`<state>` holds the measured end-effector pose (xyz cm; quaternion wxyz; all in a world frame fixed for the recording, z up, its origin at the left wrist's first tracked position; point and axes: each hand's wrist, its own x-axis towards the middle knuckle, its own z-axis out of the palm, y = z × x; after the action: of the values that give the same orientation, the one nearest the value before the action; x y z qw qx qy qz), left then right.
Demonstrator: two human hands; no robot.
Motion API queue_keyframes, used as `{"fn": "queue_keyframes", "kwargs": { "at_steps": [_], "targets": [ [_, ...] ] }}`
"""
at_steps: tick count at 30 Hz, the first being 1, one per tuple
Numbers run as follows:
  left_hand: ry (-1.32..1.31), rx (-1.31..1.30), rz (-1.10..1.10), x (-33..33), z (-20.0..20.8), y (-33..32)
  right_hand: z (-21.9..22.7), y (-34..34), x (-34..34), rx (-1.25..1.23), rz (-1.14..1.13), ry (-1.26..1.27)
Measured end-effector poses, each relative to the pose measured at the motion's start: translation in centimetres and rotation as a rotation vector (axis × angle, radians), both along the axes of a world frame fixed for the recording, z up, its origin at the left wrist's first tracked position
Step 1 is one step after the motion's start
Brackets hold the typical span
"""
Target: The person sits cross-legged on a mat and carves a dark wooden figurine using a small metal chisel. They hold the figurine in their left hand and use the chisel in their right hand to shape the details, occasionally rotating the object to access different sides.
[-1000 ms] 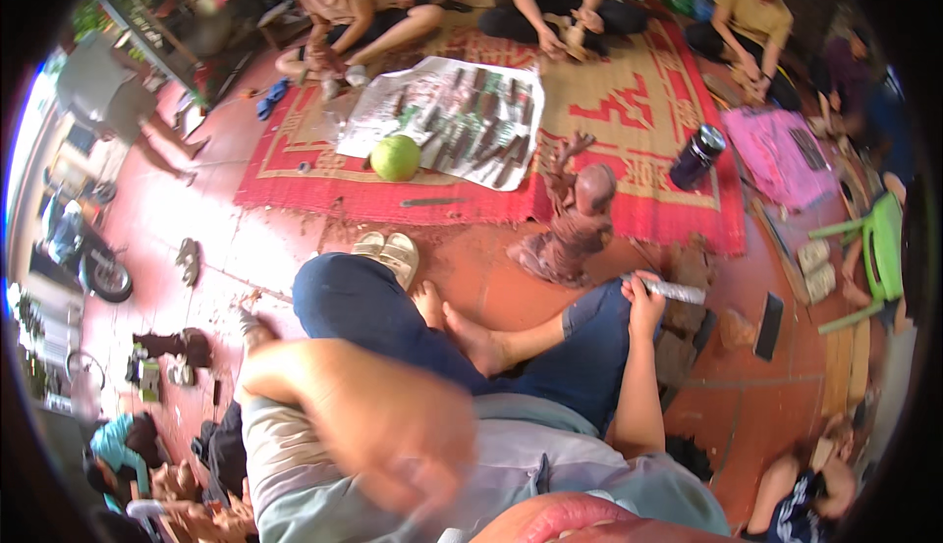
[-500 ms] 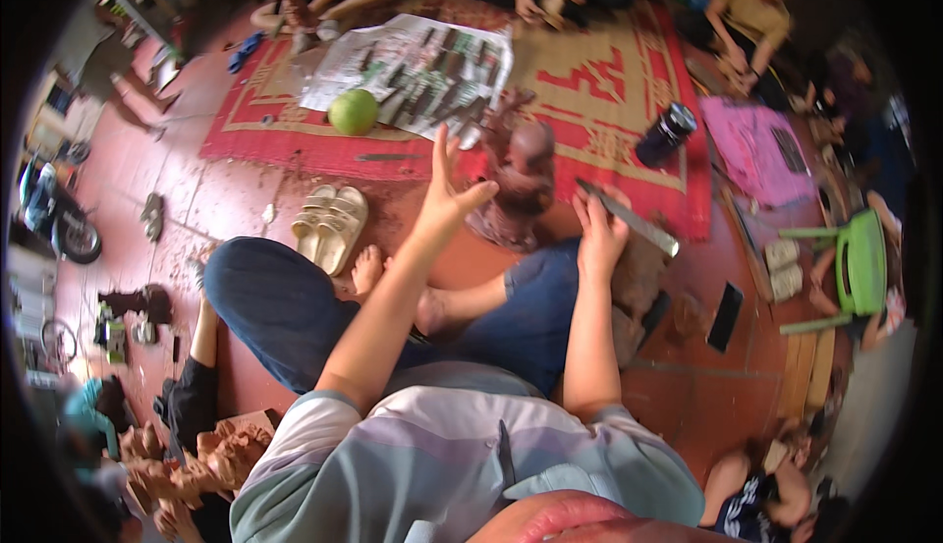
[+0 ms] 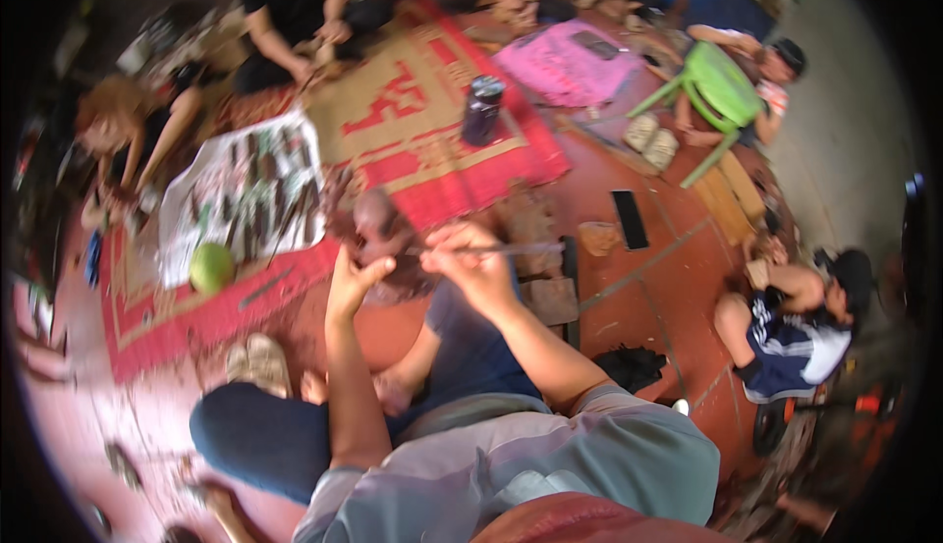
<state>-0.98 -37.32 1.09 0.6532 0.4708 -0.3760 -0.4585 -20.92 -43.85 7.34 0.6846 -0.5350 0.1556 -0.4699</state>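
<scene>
A dark reddish-brown carved figure (image 3: pixel 377 219) with a rounded top stands on the floor in front of my crossed legs, at the mat's near edge. My left hand (image 3: pixel 354 286) is against its left side, thumb across the front and fingertips partly hidden. In my right hand (image 3: pixel 470 266) is a long, thin metal carving chisel (image 3: pixel 530 248), pinched near one end. That end meets the figure's right side, while the rest sticks out to the right, smeared by motion.
A red and tan mat (image 3: pixel 413 101) bears a newspaper (image 3: pixel 246 190) with several carving tools, a green round fruit (image 3: pixel 211 268) and a dark bottle (image 3: pixel 482 111). To the right are wooden blocks (image 3: pixel 550 302), a phone (image 3: pixel 630 220) and a green chair (image 3: pixel 717 91). Several people sit around.
My view has swung to the right. My left hand has come from spread in the air onto the figure. My right hand has brought the chisel in against the figure's right side.
</scene>
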Motion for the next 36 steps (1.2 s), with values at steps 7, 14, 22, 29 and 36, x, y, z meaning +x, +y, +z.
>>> {"fn": "queue_keyframes", "kwargs": {
  "at_steps": [7, 14, 22, 29, 36],
  "targets": [
    [-0.082, -0.237, 0.203, -2.3, -1.1, -3.1, 2.2, 0.2, 0.9, -0.446, 0.013, 0.188],
    [-0.645, 0.032, 0.792, -6.0, 0.0, -3.3, 2.0, -0.7, 1.9, -0.421, -0.022, 0.35],
    [-0.753, -0.011, 0.754, -5.0, -0.9, -2.7, 3.0, -1.8, 2.2, -0.316, 0.05, 0.498],
    [-0.75, -0.074, 0.672, -4.5, -0.5, -2.2, 5.4, -0.7, 4.3, -0.563, -0.107, 0.648],
    [-0.756, -0.071, 0.667, -4.9, -0.4, -2.4, 3.8, -1.6, 4.7, -0.628, -0.094, 0.506]
  ]
}}
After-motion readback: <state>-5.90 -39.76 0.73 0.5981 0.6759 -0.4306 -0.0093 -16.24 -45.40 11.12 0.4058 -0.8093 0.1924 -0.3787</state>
